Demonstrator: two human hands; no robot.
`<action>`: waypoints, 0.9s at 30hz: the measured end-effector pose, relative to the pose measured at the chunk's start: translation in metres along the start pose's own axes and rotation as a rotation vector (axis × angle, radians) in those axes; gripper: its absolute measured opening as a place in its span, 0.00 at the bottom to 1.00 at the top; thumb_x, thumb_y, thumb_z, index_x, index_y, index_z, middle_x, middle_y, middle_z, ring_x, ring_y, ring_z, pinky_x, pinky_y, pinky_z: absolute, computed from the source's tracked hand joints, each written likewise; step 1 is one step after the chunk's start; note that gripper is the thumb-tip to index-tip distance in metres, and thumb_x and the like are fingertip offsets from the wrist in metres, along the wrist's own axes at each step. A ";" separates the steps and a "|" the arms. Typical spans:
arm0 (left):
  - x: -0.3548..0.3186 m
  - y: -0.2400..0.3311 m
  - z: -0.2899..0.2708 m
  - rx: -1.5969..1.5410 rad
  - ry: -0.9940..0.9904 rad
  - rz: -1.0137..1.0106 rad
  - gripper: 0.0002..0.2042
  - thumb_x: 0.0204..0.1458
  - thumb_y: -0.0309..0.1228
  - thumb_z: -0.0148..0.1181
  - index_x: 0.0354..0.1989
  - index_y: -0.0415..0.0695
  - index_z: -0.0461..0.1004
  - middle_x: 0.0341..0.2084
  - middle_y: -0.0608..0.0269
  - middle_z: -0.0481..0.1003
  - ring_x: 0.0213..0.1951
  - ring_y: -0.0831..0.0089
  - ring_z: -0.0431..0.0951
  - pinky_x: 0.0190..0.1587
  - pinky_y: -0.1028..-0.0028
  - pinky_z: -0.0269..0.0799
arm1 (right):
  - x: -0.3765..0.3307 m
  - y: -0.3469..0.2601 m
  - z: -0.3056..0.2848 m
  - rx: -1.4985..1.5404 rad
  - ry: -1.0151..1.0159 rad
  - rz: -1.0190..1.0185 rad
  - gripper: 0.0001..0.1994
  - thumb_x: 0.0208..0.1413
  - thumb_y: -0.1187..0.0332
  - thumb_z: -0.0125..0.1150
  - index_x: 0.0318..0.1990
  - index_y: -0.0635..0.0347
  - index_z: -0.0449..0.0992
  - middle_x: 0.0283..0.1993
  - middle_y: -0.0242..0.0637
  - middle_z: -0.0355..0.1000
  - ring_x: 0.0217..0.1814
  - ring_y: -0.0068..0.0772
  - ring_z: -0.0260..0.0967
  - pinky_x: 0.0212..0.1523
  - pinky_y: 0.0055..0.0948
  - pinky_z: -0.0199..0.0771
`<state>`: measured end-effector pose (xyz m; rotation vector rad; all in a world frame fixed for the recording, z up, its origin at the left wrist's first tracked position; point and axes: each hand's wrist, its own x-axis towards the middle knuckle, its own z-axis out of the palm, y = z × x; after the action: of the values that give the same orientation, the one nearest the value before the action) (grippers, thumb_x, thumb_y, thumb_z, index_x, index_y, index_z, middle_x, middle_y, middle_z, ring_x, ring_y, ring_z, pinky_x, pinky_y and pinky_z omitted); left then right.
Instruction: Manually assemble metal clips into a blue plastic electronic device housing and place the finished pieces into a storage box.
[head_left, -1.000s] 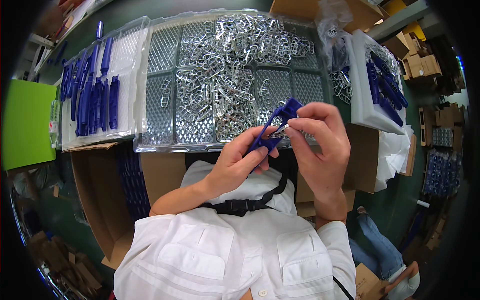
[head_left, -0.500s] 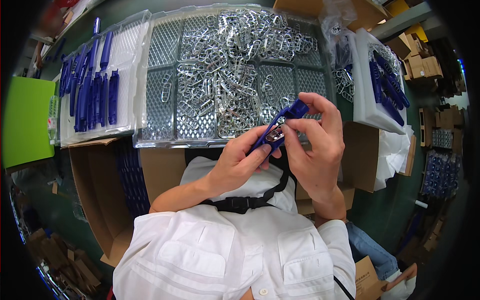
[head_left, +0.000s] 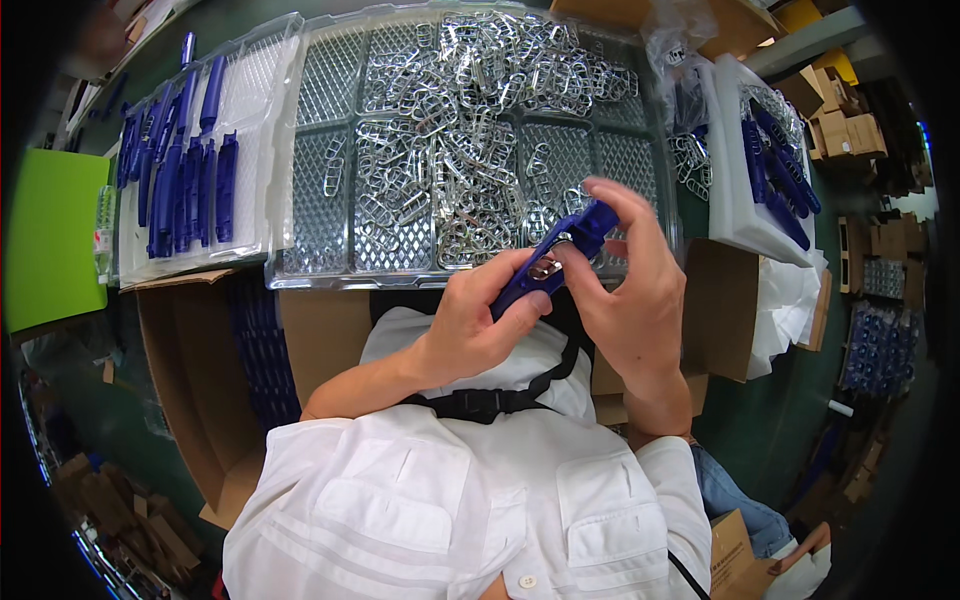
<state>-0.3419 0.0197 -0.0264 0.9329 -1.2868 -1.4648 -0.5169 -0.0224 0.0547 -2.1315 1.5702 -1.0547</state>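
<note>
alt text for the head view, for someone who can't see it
Both hands, left hand and right hand, hold a blue plastic handle with a metal clip at it, above a clear tray of metal clips.

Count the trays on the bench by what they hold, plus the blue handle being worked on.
Clear tray of metal clips: 1
White trays of blue handles, left and right: 2
Blue handle held in both hands, left hand and right hand: 1
Total: 4

My white button-up shirt (head_left: 440, 500) with two flapped chest pockets, short sleeves, black strap and buckle (head_left: 485, 403) across chest, bare forearms.
</note>
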 end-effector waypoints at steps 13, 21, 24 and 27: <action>0.014 -0.003 0.006 -0.014 0.125 -0.125 0.12 0.68 0.32 0.61 0.38 0.35 0.81 0.21 0.62 0.80 0.23 0.79 0.82 0.24 0.78 0.75 | -0.013 0.007 0.013 0.065 -0.122 0.104 0.16 0.53 0.77 0.73 0.47 0.62 0.74 0.39 0.38 0.77 0.37 0.34 0.80 0.40 0.31 0.81; 0.017 0.010 -0.015 0.208 -0.012 -0.011 0.10 0.66 0.30 0.62 0.47 0.35 0.80 0.29 0.58 0.82 0.30 0.74 0.83 0.33 0.74 0.77 | -0.008 0.024 0.019 0.322 -0.110 0.064 0.17 0.54 0.81 0.69 0.49 0.63 0.71 0.42 0.41 0.75 0.42 0.35 0.77 0.43 0.31 0.78; 0.007 0.026 -0.030 0.044 -0.183 0.049 0.18 0.65 0.27 0.61 0.61 0.37 0.76 0.42 0.54 0.81 0.42 0.66 0.83 0.47 0.70 0.76 | -0.012 0.039 0.009 0.810 -0.017 0.030 0.21 0.52 0.90 0.65 0.51 0.63 0.70 0.49 0.45 0.72 0.47 0.32 0.73 0.51 0.29 0.76; 0.003 0.041 -0.034 0.314 -0.164 0.273 0.22 0.60 0.28 0.67 0.62 0.34 0.76 0.51 0.48 0.79 0.48 0.62 0.82 0.50 0.70 0.78 | -0.018 0.051 -0.005 0.824 -0.014 -0.061 0.20 0.53 0.88 0.67 0.51 0.63 0.71 0.50 0.47 0.73 0.49 0.34 0.74 0.51 0.30 0.77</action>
<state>-0.3037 0.0079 0.0090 0.8079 -1.7282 -1.1643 -0.5582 -0.0232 0.0197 -1.5980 0.8253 -1.3850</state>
